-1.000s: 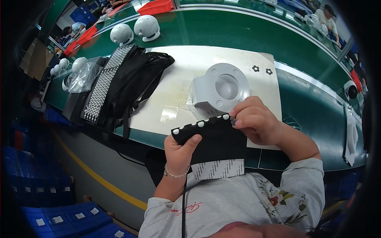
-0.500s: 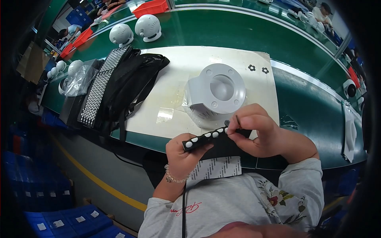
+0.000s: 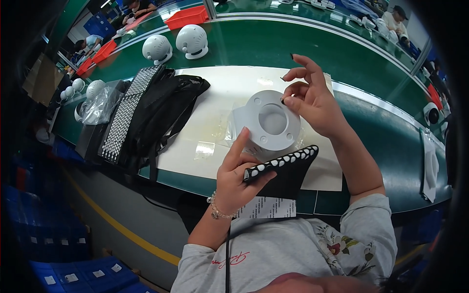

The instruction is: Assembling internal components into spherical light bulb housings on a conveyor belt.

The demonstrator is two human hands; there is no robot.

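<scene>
My left hand [image 3: 238, 177] holds a black strip lined with white round pads [image 3: 285, 165] near the table's front edge. My right hand [image 3: 311, 97] hovers over the white round plastic housing [image 3: 270, 124]. Its thumb and forefinger pinch something tiny and dark at the housing's upper right edge; the other fingers are spread. The housing rests on clear plastic film on a white mat [image 3: 215, 102].
A pile of black dotted strips [image 3: 146, 115] lies left on the mat. Two white dome parts [image 3: 176, 44] stand on the green table [image 3: 273, 44] behind it, with red trays [image 3: 185, 17] further back. Bagged white parts [image 3: 95, 100] sit far left. Other people work at the far side.
My right hand has left the black strip and risen to the white housing, pinching a small piece. My left hand keeps the strip, now tilted lower.
</scene>
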